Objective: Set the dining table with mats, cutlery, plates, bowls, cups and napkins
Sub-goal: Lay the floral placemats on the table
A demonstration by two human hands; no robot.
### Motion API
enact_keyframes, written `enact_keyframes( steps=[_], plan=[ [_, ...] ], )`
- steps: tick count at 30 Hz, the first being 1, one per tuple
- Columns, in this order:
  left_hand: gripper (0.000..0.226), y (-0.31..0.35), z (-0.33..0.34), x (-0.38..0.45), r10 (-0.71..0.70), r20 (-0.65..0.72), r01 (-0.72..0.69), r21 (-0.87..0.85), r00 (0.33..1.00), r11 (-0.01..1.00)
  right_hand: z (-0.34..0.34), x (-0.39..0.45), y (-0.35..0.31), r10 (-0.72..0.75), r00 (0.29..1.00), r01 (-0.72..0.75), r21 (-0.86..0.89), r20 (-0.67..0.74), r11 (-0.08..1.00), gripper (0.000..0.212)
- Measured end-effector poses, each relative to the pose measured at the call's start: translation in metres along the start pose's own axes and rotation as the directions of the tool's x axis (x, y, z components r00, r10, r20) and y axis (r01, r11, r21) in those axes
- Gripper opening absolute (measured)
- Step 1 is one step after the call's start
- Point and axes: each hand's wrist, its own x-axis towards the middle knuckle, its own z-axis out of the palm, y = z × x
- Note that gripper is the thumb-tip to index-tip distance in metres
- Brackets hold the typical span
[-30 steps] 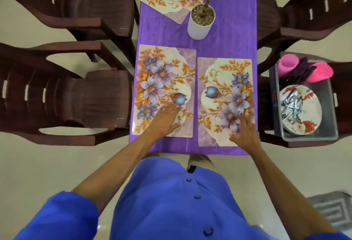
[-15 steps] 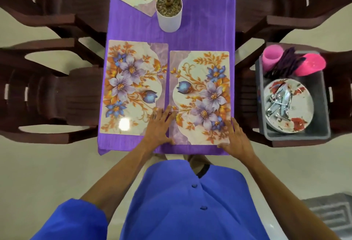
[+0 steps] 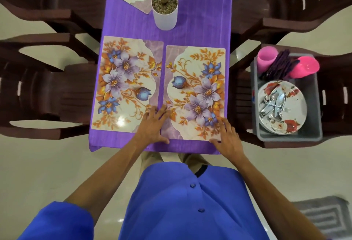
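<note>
Both hands have slid back to the near corners of the right mat [image 3: 196, 93]: left hand [image 3: 152, 125] flat across its inner edge, right hand [image 3: 228, 137] flat on its outer corner, each grip open, holding nothing. Square it against the left mat [image 3: 127, 83], beyond the left grip, pressing lightly so the tabletop [image 3: 205, 20] cloth stays smooth.

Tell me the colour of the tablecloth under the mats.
Purple tablecloth, seen best in the head view.

Potted plant [image 3: 165, 9] in a white pot (gravel-topped), dark brown chairs [image 3: 57, 95], grey floor rug [image 3: 322, 218], purple tablecloth [image 3: 202, 20]
</note>
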Motion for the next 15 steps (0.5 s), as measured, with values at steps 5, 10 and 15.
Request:
enact_keyframes(
  steps=[5, 10, 15],
  plan=[
    [0.123, -0.002, 0.004, -0.002, -0.002, 0.004, 0.001, 0.030, 1.000, 1.000, 0.002, 0.001, 0.001, 0.001, 1.000, -0.001, 0.063, -0.010, 0.998, 0.102],
    [0.116, -0.003, -0.007, -0.001, -0.033, -0.015, 0.033, 0.026, 0.999, 0.999, -0.001, 0.008, -0.003, 0.029, 1.000, -0.028, 0.163, -0.009, 0.986, 0.097],
    [0.114, 0.002, -0.015, 0.004, -0.033, -0.001, 0.033, 0.069, 0.999, 0.997, -0.002, 0.011, -0.003, 0.054, 0.999, -0.055, 0.155, 0.008, 0.986, 0.094]
  ],
)
